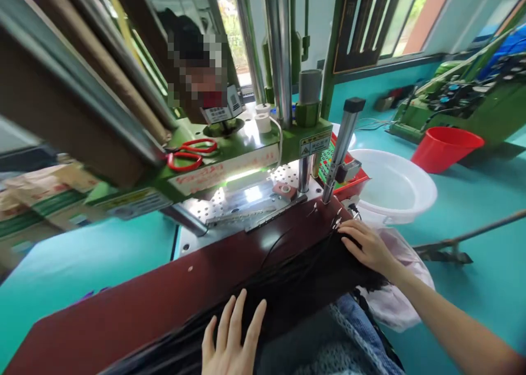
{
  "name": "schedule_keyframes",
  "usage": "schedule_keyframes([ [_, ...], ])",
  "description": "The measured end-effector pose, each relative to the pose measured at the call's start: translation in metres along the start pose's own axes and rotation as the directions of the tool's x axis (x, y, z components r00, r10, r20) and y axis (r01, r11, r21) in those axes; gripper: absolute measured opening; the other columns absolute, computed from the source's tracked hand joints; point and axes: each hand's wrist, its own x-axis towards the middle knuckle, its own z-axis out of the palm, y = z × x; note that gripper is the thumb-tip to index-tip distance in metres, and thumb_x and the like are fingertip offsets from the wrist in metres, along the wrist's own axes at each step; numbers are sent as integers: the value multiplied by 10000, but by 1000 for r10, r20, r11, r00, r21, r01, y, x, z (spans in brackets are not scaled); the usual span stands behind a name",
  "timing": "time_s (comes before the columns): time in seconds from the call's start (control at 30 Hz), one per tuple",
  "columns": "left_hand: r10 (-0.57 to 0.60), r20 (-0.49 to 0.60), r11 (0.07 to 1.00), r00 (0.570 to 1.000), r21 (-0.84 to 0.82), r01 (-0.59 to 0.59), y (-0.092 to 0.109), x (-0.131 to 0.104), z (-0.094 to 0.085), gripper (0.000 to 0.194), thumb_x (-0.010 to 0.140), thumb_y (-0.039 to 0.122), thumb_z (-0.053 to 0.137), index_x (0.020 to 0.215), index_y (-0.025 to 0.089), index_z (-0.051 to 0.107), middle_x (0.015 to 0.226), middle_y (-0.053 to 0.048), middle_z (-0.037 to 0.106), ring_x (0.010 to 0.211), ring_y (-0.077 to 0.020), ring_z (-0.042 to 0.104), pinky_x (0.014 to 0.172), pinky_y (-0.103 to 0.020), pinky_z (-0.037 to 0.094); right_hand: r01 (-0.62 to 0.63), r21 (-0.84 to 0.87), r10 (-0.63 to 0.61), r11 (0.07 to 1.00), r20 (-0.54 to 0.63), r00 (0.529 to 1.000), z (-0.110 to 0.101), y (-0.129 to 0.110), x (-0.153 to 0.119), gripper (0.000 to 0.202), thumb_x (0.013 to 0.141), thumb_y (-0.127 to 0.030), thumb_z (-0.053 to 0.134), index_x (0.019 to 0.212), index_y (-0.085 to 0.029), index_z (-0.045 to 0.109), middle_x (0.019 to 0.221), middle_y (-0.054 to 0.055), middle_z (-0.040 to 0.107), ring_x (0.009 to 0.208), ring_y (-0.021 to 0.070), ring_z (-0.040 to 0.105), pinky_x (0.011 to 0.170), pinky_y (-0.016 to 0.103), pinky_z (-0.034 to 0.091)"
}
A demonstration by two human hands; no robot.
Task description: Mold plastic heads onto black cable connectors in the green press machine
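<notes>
A long bundle of thin black wires (296, 276) lies along the near edge of a dark red worktop (135, 293). My left hand (232, 336) rests palm down on the bundle with its fingers spread. Over the bundle's right end lies my right hand (367, 246), fingers extended and slightly bent, the tips beside small shiny metal ends (337, 221). Its palm side is hidden, and nothing shows clearly gripped in it. One loose strand curls up from the bundle onto the worktop between the hands.
A green press machine (304, 137) stands behind the worktop, with red-handled scissors (191, 155) on it. To the right are a red control box (349, 180), a white tub (394, 183), a red bucket (446, 148) and a pale bag (405, 304). Another person is beyond the machine.
</notes>
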Motion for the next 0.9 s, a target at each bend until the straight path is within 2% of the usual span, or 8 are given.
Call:
schedule_keyframes([
  [0.13,126,-94,911,988,405,-77,-18,-33,-10,731,606,403,688,1287,288,448,1412,-127,330,1283,-355,273,1035,-542,81,168,-165,-167,972,21,986,-10,-18,0,469,781,-395,586,1199,-210,480,1195,136,500,1161,309,415,974,533,316],
  [0.23,208,-182,864,961,494,-93,-45,-40,-15,603,729,417,595,1291,257,446,1395,-139,355,1265,-318,324,1042,-509,112,373,-213,-313,903,268,911,-19,-40,5,811,666,-601,616,1330,-200,377,1376,144,352,1283,346,239,1035,558,166],
  [0.33,250,-226,835,941,543,-92,-65,-33,-24,548,798,418,520,1303,227,427,1375,-151,381,1230,-296,380,1036,-503,146,422,-232,-282,876,463,840,-16,-50,18,974,585,-613,663,1381,-188,299,1436,165,248,1309,358,177,1032,559,115],
  [0.4,244,-243,823,939,564,-68,-73,-24,-30,558,788,452,526,1290,225,441,1374,-151,380,1246,-325,348,1014,-527,178,390,-245,-200,888,557,806,-8,-47,32,1025,535,-581,698,1384,-173,293,1406,199,298,1276,390,242,998,599,129],
  [0.5,247,-193,827,950,553,-103,-82,-8,-39,609,757,515,541,1272,203,452,1297,-150,468,1172,-321,428,953,-484,303,380,-198,-160,904,666,728,0,-38,52,855,578,-469,680,1320,-144,403,1250,198,489,1118,374,459,936,557,274],
  [0.63,230,-157,861,960,492,-126,-99,24,-44,521,772,532,511,1140,164,529,1026,-111,617,933,-243,561,807,-373,434,332,-143,-140,932,703,698,-8,-36,73,420,681,-245,550,1085,-135,587,963,132,624,882,289,584,770,388,423],
  [0.8,176,-129,874,976,477,-95,-107,67,-44,427,779,541,492,994,180,569,982,-93,610,924,-235,550,790,-354,443,36,60,-69,998,799,597,-33,-24,94,298,731,-335,517,962,-185,629,916,44,651,820,230,598,688,291,441],
  [0.9,119,-88,906,989,417,-72,-100,71,-44,394,795,504,491,1029,195,554,1018,-80,601,967,-233,535,812,-360,427,-5,14,-10,1000,846,532,-35,-13,103,252,708,-367,537,819,-180,666,800,27,650,732,222,599,641,293,445],
])
